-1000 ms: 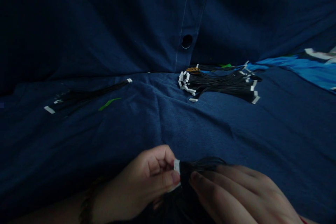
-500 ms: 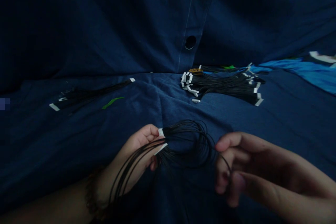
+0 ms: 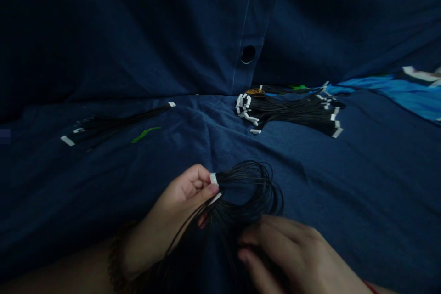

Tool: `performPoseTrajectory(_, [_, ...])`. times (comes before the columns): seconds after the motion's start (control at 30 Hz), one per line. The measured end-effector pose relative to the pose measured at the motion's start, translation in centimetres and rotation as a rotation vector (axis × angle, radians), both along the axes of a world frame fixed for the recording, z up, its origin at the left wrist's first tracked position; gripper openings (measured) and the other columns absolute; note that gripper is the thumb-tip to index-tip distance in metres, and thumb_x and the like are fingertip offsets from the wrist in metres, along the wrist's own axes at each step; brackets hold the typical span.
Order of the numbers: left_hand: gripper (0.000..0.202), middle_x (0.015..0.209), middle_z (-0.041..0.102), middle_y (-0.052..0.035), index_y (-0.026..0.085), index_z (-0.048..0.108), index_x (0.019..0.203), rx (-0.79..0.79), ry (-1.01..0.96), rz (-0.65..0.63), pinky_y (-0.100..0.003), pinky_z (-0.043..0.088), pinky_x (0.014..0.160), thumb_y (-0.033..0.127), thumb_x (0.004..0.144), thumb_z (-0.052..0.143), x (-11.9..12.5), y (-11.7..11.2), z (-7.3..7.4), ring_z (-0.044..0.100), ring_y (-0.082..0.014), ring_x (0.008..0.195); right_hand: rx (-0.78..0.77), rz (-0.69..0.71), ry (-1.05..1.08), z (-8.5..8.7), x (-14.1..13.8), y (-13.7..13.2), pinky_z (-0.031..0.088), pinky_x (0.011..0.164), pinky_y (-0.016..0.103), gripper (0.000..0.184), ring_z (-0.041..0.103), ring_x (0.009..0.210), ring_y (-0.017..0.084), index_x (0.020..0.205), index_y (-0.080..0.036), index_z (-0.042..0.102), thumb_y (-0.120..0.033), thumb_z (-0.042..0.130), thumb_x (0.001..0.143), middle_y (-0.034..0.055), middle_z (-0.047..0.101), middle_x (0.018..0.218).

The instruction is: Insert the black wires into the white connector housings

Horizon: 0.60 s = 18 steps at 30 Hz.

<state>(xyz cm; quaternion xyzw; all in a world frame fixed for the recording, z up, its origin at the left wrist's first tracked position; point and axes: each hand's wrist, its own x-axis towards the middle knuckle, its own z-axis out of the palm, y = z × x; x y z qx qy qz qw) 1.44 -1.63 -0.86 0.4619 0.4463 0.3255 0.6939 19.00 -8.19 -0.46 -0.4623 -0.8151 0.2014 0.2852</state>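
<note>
Low in your view, above the navy cotton cover (image 3: 310, 170), you are holding a bundle of thin black wires (image 3: 237, 202) by its white connector (image 3: 214, 178), with a second white piece (image 3: 216, 198) just below it. Your left hand (image 3: 182, 202) is pinching the connector in a narrow grip, its fingers (image 3: 193, 179) closed against it, probably to keep the wire ends gathered at one point. The wires are arching out in a loose loop and falling past your wrist into shadow. Your right hand (image 3: 285, 257) is resting in the strands, its curled fingers (image 3: 272, 234) touching them, perhaps to keep them from tangling, though the dark hides whether they are gripping any wire.

Farther out on the cover, a larger pile of connector-ended black wires (image 3: 292, 112) is lying ahead of you, and a thinner bundle (image 3: 117, 124) is lying to the left. A green scrap (image 3: 144, 134) is sitting between them, while bright blue cloth (image 3: 389, 94) is spreading along the right.
</note>
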Motion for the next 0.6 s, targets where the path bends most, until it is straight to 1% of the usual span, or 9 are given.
performPoseTrajectory(0.13, [0.016,0.053,0.046,0.0071,0.018,0.047,0.072,0.003,0.014,-0.019,-0.014,0.032,0.039,0.029,0.078,0.057,0.2,-0.1,0.2,0.038,-0.0041,0.042,-0.254,0.013,-0.037,0.1,-0.6,0.6,0.044,0.054,0.018,0.016,0.060,0.062,0.012,0.076,-0.018,0.061,-0.013,0.046,0.078,0.0011,0.064,0.071])
performPoseTrajectory(0.23, [0.015,0.054,0.047,0.0073,0.018,0.048,0.072,0.005,0.010,-0.021,-0.013,0.034,0.039,0.029,0.078,0.056,0.2,0.0,0.0,0.039,-0.0041,0.042,-0.360,0.027,-0.050,0.5,-0.6,0.8,0.039,0.051,0.019,0.018,0.057,0.059,0.011,0.066,-0.017,0.056,-0.016,0.044,0.080,0.0019,0.061,0.068])
performPoseTrajectory(0.3, [0.015,0.053,0.046,0.0074,0.018,0.048,0.073,0.016,0.010,-0.022,-0.013,0.034,0.038,0.029,0.079,0.056,0.1,0.1,-0.3,0.039,-0.0039,0.042,-0.434,0.017,-0.031,0.6,-0.5,0.9,0.036,0.051,0.019,0.021,0.054,0.057,0.010,0.064,-0.017,0.054,-0.019,0.044,0.082,0.0007,0.059,0.065])
performPoseTrajectory(0.37, [0.015,0.052,0.046,0.0075,0.018,0.048,0.073,0.030,0.007,-0.023,-0.012,0.033,0.037,0.030,0.079,0.055,0.0,0.0,-0.6,0.038,-0.0036,0.041,-0.545,-0.030,0.042,0.7,-0.3,1.0,0.035,0.051,0.020,0.021,0.053,0.056,0.010,0.067,-0.018,0.055,-0.024,0.042,0.083,-0.0003,0.059,0.063])
performPoseTrajectory(0.43, [0.016,0.052,0.046,0.0074,0.018,0.048,0.073,0.048,0.004,-0.020,-0.012,0.032,0.036,0.031,0.079,0.055,-0.1,0.0,-0.8,0.038,-0.0035,0.040,-0.711,-0.091,0.212,1.0,0.0,1.1,0.036,0.049,0.019,0.013,0.051,0.054,0.010,0.079,-0.019,0.056,-0.027,0.045,0.082,-0.0016,0.057,0.062])
performPoseTrajectory(0.5, [0.017,0.052,0.046,0.0074,0.018,0.047,0.073,0.055,0.000,-0.015,-0.011,0.032,0.035,0.032,0.079,0.056,-0.2,0.1,-1.0,0.039,-0.0033,0.039,-0.926,-0.119,0.463,1.6,0.6,1.5,0.035,0.045,0.017,0.014,0.044,0.048,0.007,0.088,-0.019,0.053,-0.027,0.051,0.077,-0.0036,0.051,0.058])
performPoseTrajectory(0.53, [0.017,0.053,0.046,0.0075,0.018,0.047,0.074,0.055,-0.005,-0.014,-0.011,0.032,0.035,0.032,0.079,0.056,-0.2,0.1,-1.0,0.039,-0.0032,0.039,-1.035,-0.090,0.605,2.0,1.0,1.7,0.033,0.042,0.016,0.014,0.040,0.043,0.006,0.087,-0.018,0.052,-0.026,0.051,0.075,-0.0048,0.048,0.055])
performPoseTrajectory(0.57, [0.017,0.053,0.046,0.0074,0.018,0.047,0.074,0.050,-0.013,-0.016,-0.011,0.032,0.035,0.032,0.079,0.056,-0.2,0.1,-1.1,0.040,-0.0032,0.039,-1.119,-0.043,0.746,2.4,1.5,2.0,0.030,0.039,0.015,0.011,0.034,0.040,0.005,0.081,-0.018,0.052,-0.026,0.050,0.073,-0.0057,0.043,0.052])
performPoseTrajectory(0.6, [0.018,0.054,0.046,0.0073,0.018,0.047,0.074,0.044,-0.023,-0.020,-0.011,0.033,0.035,0.032,0.079,0.056,-0.2,0.2,-1.0,0.040,-0.0031,0.039,-1.145,0.004,0.883,2.9,2.1,2.3,0.028,0.037,0.015,0.007,0.030,0.038,0.005,0.072,-0.018,0.051,-0.025,0.050,0.071,-0.0060,0.038,0.049])
